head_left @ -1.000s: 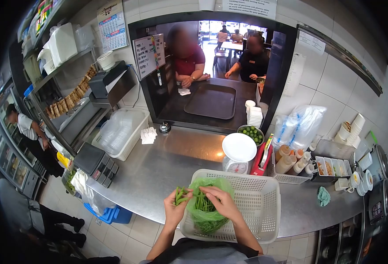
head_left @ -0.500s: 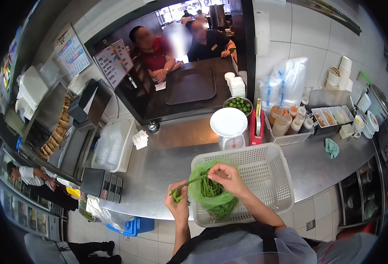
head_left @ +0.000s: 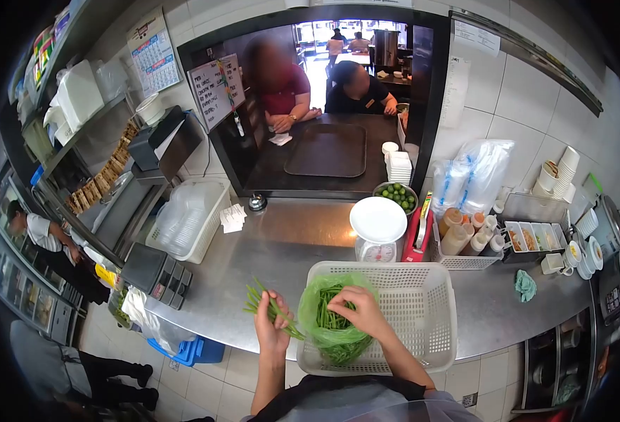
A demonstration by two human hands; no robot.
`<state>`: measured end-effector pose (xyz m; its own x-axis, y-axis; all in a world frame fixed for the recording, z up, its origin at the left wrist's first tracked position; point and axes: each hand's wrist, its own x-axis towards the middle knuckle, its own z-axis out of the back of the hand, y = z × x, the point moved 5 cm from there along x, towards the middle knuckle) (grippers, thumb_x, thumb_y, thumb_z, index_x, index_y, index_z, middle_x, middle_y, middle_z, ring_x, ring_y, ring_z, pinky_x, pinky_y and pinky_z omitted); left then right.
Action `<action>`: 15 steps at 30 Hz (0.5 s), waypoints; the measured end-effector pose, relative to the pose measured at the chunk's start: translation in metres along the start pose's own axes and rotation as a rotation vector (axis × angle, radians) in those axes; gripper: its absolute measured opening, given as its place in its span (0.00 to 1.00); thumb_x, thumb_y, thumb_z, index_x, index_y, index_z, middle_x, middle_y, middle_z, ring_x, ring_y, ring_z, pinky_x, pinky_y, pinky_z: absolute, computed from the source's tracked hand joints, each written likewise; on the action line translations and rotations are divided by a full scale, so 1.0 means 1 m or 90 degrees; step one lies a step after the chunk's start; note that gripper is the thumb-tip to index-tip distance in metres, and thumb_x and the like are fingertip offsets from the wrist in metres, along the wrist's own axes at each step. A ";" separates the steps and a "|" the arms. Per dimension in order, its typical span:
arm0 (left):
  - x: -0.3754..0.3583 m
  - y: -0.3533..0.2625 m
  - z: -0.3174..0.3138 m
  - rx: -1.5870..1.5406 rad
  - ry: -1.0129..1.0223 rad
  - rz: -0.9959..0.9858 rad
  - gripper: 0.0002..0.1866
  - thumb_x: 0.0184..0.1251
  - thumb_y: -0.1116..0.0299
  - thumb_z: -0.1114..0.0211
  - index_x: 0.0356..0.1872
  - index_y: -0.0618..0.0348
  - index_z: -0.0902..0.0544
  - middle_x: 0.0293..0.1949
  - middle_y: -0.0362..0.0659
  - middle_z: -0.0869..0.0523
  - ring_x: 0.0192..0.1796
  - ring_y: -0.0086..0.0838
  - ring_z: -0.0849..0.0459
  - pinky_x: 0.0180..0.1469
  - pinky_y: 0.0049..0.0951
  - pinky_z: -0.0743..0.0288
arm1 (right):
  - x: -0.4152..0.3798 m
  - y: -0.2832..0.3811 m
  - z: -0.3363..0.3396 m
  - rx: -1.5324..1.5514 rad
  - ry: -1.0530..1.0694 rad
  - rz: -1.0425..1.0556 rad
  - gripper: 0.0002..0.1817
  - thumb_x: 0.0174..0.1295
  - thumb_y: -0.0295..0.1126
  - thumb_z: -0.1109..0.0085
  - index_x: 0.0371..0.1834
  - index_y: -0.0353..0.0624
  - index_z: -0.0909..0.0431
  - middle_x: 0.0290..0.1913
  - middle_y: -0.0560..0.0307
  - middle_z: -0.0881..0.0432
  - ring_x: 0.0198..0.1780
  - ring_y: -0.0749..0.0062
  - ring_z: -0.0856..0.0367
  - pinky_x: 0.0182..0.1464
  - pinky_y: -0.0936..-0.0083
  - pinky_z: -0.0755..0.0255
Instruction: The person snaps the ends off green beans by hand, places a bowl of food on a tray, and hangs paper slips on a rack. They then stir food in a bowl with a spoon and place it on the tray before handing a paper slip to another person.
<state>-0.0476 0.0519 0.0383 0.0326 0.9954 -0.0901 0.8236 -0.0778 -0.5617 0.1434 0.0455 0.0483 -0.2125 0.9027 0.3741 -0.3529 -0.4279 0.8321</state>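
Observation:
My left hand (head_left: 272,329) is closed around a small bunch of green beans (head_left: 256,301), raised just left of the bag. The bean ends stick out on both sides of the fingers. A thin green plastic bag (head_left: 341,352) filled with more cut beans stands with its mouth open. My right hand (head_left: 363,314) reaches over this mouth, fingertips pinched together at the beans inside. The bag sits in the left half of a white perforated plastic basket (head_left: 422,309) at the counter's front edge.
Behind the basket stand a kitchen scale (head_left: 378,228), a bowl of small green limes (head_left: 396,195) and a crate of sauce bottles (head_left: 465,239). A dark tray (head_left: 325,150) lies in the serving window, where two people lean. Another person (head_left: 50,246) stands far left.
My left hand has shifted slightly left and now shows a fuller bunch of beans. The single bean stretched between my hands is gone, and my right hand has moved lower over the bag.

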 end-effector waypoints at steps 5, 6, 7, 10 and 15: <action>0.013 0.017 0.009 -0.257 0.137 0.166 0.16 0.73 0.55 0.52 0.28 0.54 0.30 0.20 0.35 0.33 0.13 0.15 0.43 0.15 0.16 0.47 | -0.007 -0.016 -0.021 -0.411 -0.012 0.045 0.08 0.54 0.36 0.39 0.26 0.44 0.19 0.30 0.61 0.23 0.39 0.66 0.27 0.47 0.67 0.40; 0.013 0.020 0.008 -0.298 0.167 0.189 0.16 0.73 0.56 0.53 0.28 0.54 0.30 0.20 0.35 0.33 0.14 0.15 0.42 0.15 0.16 0.45 | -0.009 -0.018 -0.022 -0.420 -0.017 0.040 0.08 0.54 0.37 0.38 0.26 0.45 0.19 0.31 0.61 0.23 0.41 0.66 0.27 0.47 0.67 0.40; 0.015 0.022 0.007 -0.302 0.164 0.196 0.16 0.73 0.56 0.53 0.29 0.54 0.30 0.20 0.35 0.33 0.15 0.15 0.41 0.16 0.16 0.44 | -0.007 -0.020 -0.022 -0.431 -0.024 0.037 0.07 0.53 0.37 0.38 0.27 0.45 0.19 0.32 0.61 0.23 0.42 0.66 0.27 0.48 0.67 0.40; 0.013 0.030 0.006 -0.303 0.108 0.224 0.15 0.73 0.57 0.51 0.29 0.55 0.28 0.20 0.35 0.32 0.18 0.15 0.39 0.17 0.15 0.42 | -0.009 -0.020 -0.023 -0.404 -0.024 0.036 0.07 0.53 0.37 0.38 0.29 0.47 0.18 0.36 0.62 0.23 0.44 0.67 0.28 0.48 0.66 0.40; 0.011 0.032 -0.002 -0.181 -0.109 0.225 0.06 0.71 0.66 0.48 0.44 0.51 0.26 0.26 0.37 0.28 0.22 0.16 0.35 0.20 0.14 0.37 | -0.015 -0.030 -0.028 -0.444 0.068 -0.026 0.07 0.52 0.36 0.38 0.30 0.47 0.18 0.34 0.61 0.22 0.45 0.65 0.27 0.50 0.65 0.40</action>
<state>-0.0200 0.0606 0.0209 0.2647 0.8850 -0.3830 0.9015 -0.3681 -0.2276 0.1316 0.0433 0.0067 -0.2628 0.9244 0.2765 -0.8565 -0.3554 0.3743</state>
